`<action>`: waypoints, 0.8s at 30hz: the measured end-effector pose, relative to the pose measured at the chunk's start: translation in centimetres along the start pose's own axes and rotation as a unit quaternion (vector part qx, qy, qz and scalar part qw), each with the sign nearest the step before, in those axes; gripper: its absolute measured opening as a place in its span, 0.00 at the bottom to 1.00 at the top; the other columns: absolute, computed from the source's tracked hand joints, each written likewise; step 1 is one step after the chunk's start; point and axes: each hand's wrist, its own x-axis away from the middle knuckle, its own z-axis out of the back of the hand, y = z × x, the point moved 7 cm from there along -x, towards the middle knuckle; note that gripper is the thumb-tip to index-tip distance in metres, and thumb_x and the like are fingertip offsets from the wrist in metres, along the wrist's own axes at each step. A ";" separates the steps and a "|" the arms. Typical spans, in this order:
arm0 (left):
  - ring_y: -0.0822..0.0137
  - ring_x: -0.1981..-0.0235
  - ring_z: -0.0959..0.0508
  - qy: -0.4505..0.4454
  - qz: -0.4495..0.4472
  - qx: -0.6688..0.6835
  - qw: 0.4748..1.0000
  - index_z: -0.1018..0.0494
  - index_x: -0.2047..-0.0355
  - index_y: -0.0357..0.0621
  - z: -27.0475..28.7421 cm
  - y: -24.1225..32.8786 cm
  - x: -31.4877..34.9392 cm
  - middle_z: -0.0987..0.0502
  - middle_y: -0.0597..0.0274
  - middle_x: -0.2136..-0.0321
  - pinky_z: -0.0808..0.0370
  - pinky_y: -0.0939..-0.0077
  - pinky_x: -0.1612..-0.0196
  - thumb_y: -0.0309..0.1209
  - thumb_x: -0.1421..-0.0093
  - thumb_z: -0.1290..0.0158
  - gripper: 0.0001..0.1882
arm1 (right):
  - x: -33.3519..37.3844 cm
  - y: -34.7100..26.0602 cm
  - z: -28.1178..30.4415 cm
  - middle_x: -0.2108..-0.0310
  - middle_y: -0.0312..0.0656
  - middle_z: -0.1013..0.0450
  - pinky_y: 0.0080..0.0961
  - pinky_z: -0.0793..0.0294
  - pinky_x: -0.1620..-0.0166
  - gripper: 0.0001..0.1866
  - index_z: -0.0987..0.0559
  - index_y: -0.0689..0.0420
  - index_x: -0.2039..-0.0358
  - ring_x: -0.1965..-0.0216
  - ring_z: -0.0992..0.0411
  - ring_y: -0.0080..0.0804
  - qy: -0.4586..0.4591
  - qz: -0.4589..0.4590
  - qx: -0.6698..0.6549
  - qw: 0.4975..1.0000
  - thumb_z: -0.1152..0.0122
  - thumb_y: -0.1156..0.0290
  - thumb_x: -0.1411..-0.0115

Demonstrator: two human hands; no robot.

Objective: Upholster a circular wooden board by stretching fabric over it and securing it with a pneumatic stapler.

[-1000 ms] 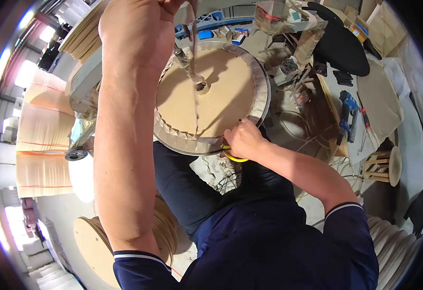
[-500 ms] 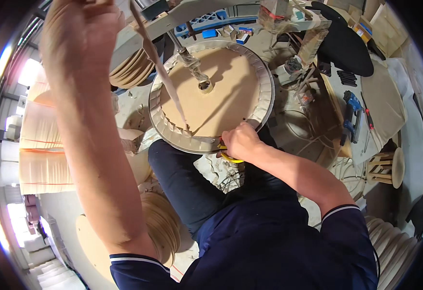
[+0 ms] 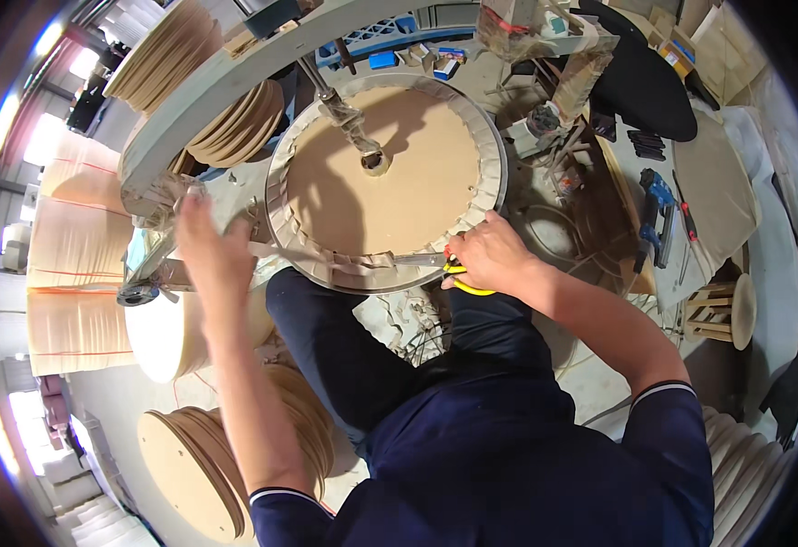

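Note:
Before me is a round wooden seat panel (image 3: 399, 210) with pale fabric (image 3: 481, 187) gathered and folded over its rim. My right hand (image 3: 488, 255) grips scissors (image 3: 422, 260) with yellow and red handles at the panel's near edge. Their blades point left along the folded edge, at a strip of fabric (image 3: 294, 258). To the left, my left hand (image 3: 212, 260) is smeared by motion but appears closed on the strip's other end. The strip stretches low across the panel's near left side. A wrapped metal rod (image 3: 349, 123) comes down onto the panel's centre.
A curved machine arm (image 3: 207, 100) spans the upper left, beside stacks of round boards (image 3: 166, 55). More boards (image 3: 189, 474) stand at lower left. On the right-hand bench lie a blue staple gun (image 3: 656, 219) and a red-handled screwdriver (image 3: 688, 221). A small wooden stool (image 3: 722, 310) stands nearby.
My left hand has come down from the upper left, bringing the strip from steep to nearly level. My right hand has moved slightly right, and the scissor blades now show at the fabric edge.

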 end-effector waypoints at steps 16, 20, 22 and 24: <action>0.52 0.58 0.18 -0.223 -0.049 0.297 0.927 0.20 0.58 0.46 -9.9 12.9 11.9 0.16 0.58 0.59 0.21 0.57 0.52 0.29 0.37 0.37 0.08 | 2.5 1.8 1.3 0.73 0.42 0.19 0.37 0.32 0.49 0.36 0.20 0.55 0.66 0.65 0.18 0.39 0.024 -0.019 0.041 0.999 0.29 0.29 0.49; 0.45 0.64 0.18 -0.248 0.002 0.314 0.916 0.22 0.61 0.44 -10.3 12.6 11.2 0.17 0.53 0.64 0.21 0.53 0.59 0.29 0.35 0.40 0.04 | 2.0 1.8 1.9 0.69 0.43 0.18 0.38 0.32 0.47 0.37 0.20 0.56 0.65 0.60 0.19 0.40 0.036 -0.025 0.025 0.999 0.29 0.29 0.49; 0.45 0.64 0.19 -0.244 -0.007 0.311 0.918 0.23 0.61 0.44 -9.8 13.2 10.7 0.17 0.53 0.64 0.22 0.53 0.59 0.29 0.34 0.40 0.04 | 1.4 1.4 1.5 0.70 0.43 0.19 0.38 0.32 0.47 0.37 0.20 0.56 0.65 0.61 0.19 0.40 0.034 -0.015 0.027 0.999 0.29 0.29 0.49; 0.44 0.64 0.19 -0.242 -0.015 0.306 0.921 0.23 0.61 0.44 -9.1 13.6 10.2 0.17 0.52 0.65 0.22 0.52 0.59 0.29 0.34 0.40 0.04 | 0.9 1.0 1.0 0.71 0.43 0.19 0.39 0.31 0.46 0.36 0.20 0.55 0.65 0.63 0.19 0.40 0.032 -0.004 0.027 0.999 0.30 0.30 0.48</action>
